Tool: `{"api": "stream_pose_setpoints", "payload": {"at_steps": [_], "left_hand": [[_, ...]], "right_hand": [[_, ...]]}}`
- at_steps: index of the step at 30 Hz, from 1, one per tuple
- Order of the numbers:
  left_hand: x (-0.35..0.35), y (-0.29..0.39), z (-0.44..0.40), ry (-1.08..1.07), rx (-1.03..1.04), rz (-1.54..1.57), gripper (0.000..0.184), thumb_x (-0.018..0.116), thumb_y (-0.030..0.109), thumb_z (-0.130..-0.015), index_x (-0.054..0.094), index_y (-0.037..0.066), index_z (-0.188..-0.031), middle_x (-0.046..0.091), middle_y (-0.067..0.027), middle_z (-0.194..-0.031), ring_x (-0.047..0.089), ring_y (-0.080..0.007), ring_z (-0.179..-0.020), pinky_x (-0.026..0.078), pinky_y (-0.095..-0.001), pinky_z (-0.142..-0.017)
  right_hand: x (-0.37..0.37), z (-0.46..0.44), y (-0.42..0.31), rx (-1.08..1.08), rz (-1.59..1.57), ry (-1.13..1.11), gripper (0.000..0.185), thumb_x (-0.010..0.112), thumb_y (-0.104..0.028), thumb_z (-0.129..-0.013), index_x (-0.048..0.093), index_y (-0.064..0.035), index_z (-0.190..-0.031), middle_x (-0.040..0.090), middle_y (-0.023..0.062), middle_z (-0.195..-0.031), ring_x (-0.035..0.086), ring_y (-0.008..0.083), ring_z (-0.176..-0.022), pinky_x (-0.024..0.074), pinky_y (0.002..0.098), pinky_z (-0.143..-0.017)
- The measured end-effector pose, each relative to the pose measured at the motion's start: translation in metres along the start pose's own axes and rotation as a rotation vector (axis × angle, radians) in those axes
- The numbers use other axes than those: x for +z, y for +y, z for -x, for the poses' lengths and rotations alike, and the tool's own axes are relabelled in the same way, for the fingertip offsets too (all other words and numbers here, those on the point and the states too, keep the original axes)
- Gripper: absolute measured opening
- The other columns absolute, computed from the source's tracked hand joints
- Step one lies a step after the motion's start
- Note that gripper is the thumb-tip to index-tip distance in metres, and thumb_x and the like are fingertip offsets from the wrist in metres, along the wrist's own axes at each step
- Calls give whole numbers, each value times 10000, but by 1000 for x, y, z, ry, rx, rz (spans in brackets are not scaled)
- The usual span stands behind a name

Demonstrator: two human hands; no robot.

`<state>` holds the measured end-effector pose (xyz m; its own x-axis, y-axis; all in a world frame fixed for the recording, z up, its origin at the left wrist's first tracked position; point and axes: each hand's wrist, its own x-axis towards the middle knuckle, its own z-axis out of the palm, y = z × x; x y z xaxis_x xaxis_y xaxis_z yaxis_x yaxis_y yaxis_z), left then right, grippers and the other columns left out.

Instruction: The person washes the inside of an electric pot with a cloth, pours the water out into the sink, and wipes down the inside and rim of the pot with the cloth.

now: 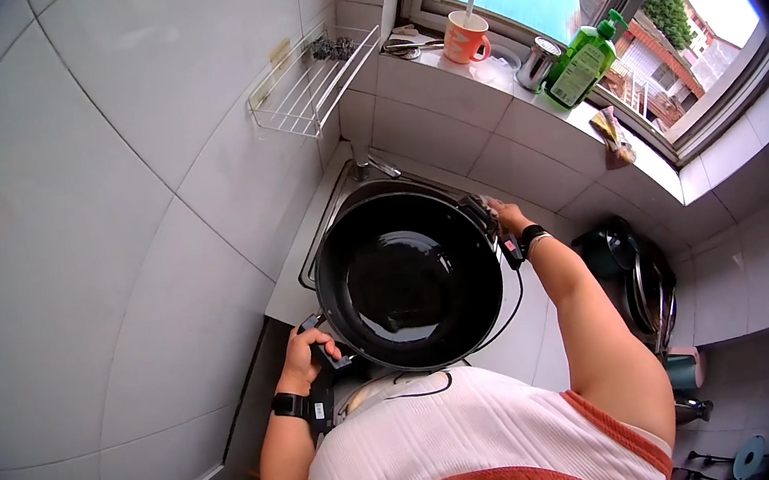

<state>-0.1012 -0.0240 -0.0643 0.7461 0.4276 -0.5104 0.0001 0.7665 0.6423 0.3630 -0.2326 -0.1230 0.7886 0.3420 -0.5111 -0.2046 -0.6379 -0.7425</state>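
Note:
A large round black pan (398,282) with a shiny, wet-looking inside is over the sink (328,213), covering most of it. My left hand (307,355) is wrapped round the pan's handle at the lower left. At the pan's upper right side, my right hand (506,216) is closed at the other handle, with what looks like a crumpled cloth (489,205) by its fingers. The exact grip there is partly hidden. Both wrists wear black bands, and a thin black cable runs from the right wrist beside the pan. Behind the pan stands the metal faucet (361,167).
A wire rack (315,79) hangs on the tiled wall. On the window ledge are an orange mug (465,37), a metal cup (538,62), a green bottle (583,63) and a cloth (613,137). Dark pans (627,271) and a teal cup (684,368) stand at right.

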Motion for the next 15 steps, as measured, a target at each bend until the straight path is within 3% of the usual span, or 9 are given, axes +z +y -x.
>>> {"api": "stream_pose_setpoints", "payload": {"at_steps": [3,4,5,6,7,9,10,13,15], "left_hand": [[-10,-11,-3,-45,-18,20,106,468,44,-636,516,-50,-630,494,-138,-517,521,-276,-464,465,-369,-506],[-15,-14,-2,-69,-27,44,114,475,42,-645,527,-56,-671,492,-133,-520,517,-270,-468,465,-366,-516],[-19,-14,1,-94,-34,65,130,483,41,-655,539,-62,-712,491,-128,-522,514,-263,-472,464,-363,-526],[-20,-14,2,-121,-23,80,213,485,31,-683,514,-59,-874,488,-112,-532,505,-238,-477,458,-345,-522],[-19,-15,5,-141,-8,96,333,488,20,-711,488,-56,-1035,485,-95,-541,496,-213,-482,453,-328,-518],[-17,-14,11,-171,9,162,446,510,38,-774,398,-19,-1202,454,-65,-561,476,-171,-523,431,-296,-539],[-20,-16,10,-205,14,172,408,523,81,-799,416,5,-1185,451,-54,-564,485,-172,-531,441,-308,-570],[-23,-22,9,-241,-18,229,416,526,243,-867,403,80,-1229,438,-24,-567,490,-166,-543,440,-336,-661],[-19,-18,11,-286,-16,249,503,474,365,-884,321,124,-1299,435,-21,-586,484,-159,-567,426,-355,-706]], "right_hand": [[-24,-11,38,-83,215,115,338,526,-351,-845,594,-19,-837,536,62,-611,465,161,-440,363,304,-396],[-25,5,33,-66,24,151,350,512,-354,-850,598,-16,-834,543,71,-616,488,172,-454,386,322,-410],[-35,11,31,-131,33,193,366,495,-373,-855,596,-26,-803,551,80,-621,498,174,-451,383,319,-390],[-42,16,28,-364,101,269,396,471,-403,-862,571,-49,-718,560,88,-629,497,164,-430,365,298,-353],[-49,28,12,-163,-39,169,386,442,-427,-871,544,-75,-749,565,90,-638,486,151,-413,346,268,-333],[-21,129,-64,-185,-309,97,324,395,-397,-901,499,-90,-902,537,56,-587,479,126,-405,329,230,-319],[-11,162,-86,-234,-303,-66,336,377,-404,-909,506,-97,-947,545,56,-603,484,120,-415,313,221,-322],[38,225,-113,-286,-244,-397,406,371,-373,-919,475,-33,-1116,595,94,-815,612,170,-638,520,259,-502],[90,248,-116,-375,-197,-492,380,393,-348,-920,492,-25,-1096,586,71,-774,610,148,-665,513,239,-516]]}}
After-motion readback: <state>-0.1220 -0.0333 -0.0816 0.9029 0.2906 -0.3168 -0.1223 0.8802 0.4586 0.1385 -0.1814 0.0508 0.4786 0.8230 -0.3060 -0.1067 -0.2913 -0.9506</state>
